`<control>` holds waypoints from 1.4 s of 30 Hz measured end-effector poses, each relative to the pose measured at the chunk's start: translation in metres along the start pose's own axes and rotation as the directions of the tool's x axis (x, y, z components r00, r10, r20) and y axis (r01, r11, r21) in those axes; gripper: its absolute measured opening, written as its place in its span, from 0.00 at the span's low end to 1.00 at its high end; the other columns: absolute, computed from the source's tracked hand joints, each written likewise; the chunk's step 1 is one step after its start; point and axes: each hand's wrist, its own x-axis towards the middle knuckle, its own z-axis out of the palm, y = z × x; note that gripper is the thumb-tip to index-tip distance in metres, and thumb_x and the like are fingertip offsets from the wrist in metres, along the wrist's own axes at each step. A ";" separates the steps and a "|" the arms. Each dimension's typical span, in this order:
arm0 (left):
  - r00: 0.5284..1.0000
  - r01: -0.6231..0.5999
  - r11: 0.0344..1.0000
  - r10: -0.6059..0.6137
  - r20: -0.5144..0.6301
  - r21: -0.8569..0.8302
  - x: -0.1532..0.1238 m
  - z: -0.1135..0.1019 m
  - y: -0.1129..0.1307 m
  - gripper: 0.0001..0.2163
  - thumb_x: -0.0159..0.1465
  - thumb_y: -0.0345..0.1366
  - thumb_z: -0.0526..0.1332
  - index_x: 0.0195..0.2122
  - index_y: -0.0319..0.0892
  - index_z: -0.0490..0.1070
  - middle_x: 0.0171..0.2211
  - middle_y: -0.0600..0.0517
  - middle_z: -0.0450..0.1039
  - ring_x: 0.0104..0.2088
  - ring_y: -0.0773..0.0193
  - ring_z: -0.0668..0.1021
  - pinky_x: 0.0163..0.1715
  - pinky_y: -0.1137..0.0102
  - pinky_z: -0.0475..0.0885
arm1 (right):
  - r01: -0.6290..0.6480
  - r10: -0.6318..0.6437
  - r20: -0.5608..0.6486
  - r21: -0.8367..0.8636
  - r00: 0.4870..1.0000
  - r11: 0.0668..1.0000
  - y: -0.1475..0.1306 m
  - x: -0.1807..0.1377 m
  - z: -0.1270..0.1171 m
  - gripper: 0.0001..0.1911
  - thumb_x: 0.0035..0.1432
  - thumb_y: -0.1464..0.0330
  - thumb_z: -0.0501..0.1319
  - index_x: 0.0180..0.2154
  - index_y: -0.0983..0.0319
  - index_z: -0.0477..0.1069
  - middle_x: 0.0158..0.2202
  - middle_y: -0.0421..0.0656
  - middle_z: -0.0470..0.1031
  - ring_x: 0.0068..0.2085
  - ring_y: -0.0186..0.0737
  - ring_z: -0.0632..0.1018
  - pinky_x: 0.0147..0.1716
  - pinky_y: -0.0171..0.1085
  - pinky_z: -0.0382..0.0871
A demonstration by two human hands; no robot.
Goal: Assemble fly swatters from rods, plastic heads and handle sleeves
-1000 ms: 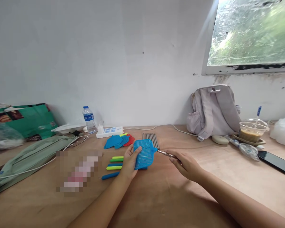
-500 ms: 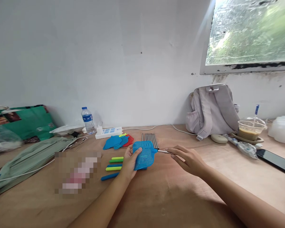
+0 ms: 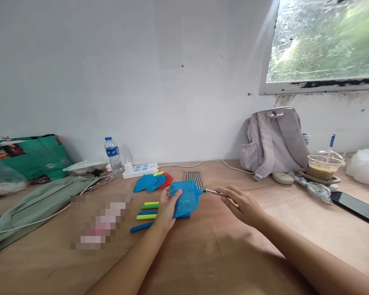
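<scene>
My left hand point(image 3: 165, 209) grips a blue mesh swatter head point(image 3: 186, 198) just above the wooden table point(image 3: 215, 246). A thin metal rod point(image 3: 214, 192) sticks out of the head's right side, and my right hand point(image 3: 242, 205) pinches its far end. Behind the head lies a row of several more metal rods point(image 3: 194, 179). To the left rest several loose swatter heads, blue and red point(image 3: 152, 182). Under my left hand lie several green and blue plastic handles point(image 3: 147, 213).
A white power strip point(image 3: 140, 170) and a water bottle point(image 3: 112, 154) stand by the wall. Green bags point(image 3: 33, 192) lie at the left. At the right stand a grey backpack point(image 3: 276, 141), a drink cup point(image 3: 324, 167) and a black phone point(image 3: 355, 207).
Both hands with the swatter head and rod have shifted slightly up and left. My right hand has slid along the rod and keeps pinching it.
</scene>
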 end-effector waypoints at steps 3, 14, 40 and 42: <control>1.000 0.003 1.000 -0.003 0.010 0.015 -0.001 0.000 0.000 0.22 0.41 0.38 0.70 0.36 0.41 0.64 0.30 0.54 0.74 0.28 0.66 0.76 0.32 0.69 0.73 | 0.000 0.000 0.004 0.019 1.000 1.000 -0.001 0.000 0.001 0.17 0.63 0.67 0.45 0.52 0.58 0.61 0.38 0.45 0.72 0.30 0.33 0.73 0.28 0.31 0.65; 0.996 0.049 0.998 -0.052 0.074 0.042 -0.007 -0.002 0.007 0.22 0.41 0.37 0.71 0.37 0.43 0.67 0.31 0.54 0.76 0.30 0.62 0.78 0.32 0.67 0.74 | 0.070 -0.070 0.013 -0.022 0.997 0.997 0.004 0.002 -0.010 0.15 0.60 0.68 0.51 0.46 0.54 0.68 0.37 0.41 0.75 0.32 0.31 0.75 0.24 0.28 0.61; 0.927 0.082 0.913 -0.216 0.306 0.399 -0.028 -0.002 0.005 0.14 0.45 0.39 0.68 0.31 0.40 0.70 0.26 0.50 0.75 0.19 0.60 0.76 0.12 0.68 0.72 | -0.045 0.026 0.113 0.171 0.993 0.984 -0.006 -0.004 -0.001 0.08 0.57 0.66 0.54 0.36 0.58 0.71 0.27 0.40 0.75 0.25 0.32 0.74 0.24 0.30 0.61; 0.923 0.084 0.914 -0.221 0.314 0.397 -0.029 -0.002 0.007 0.14 0.45 0.39 0.68 0.31 0.39 0.70 0.26 0.50 0.75 0.20 0.60 0.76 0.11 0.68 0.72 | -0.029 0.009 0.112 0.172 0.994 0.985 -0.006 -0.003 -0.002 0.08 0.57 0.66 0.53 0.35 0.59 0.70 0.25 0.39 0.74 0.24 0.31 0.73 0.24 0.30 0.61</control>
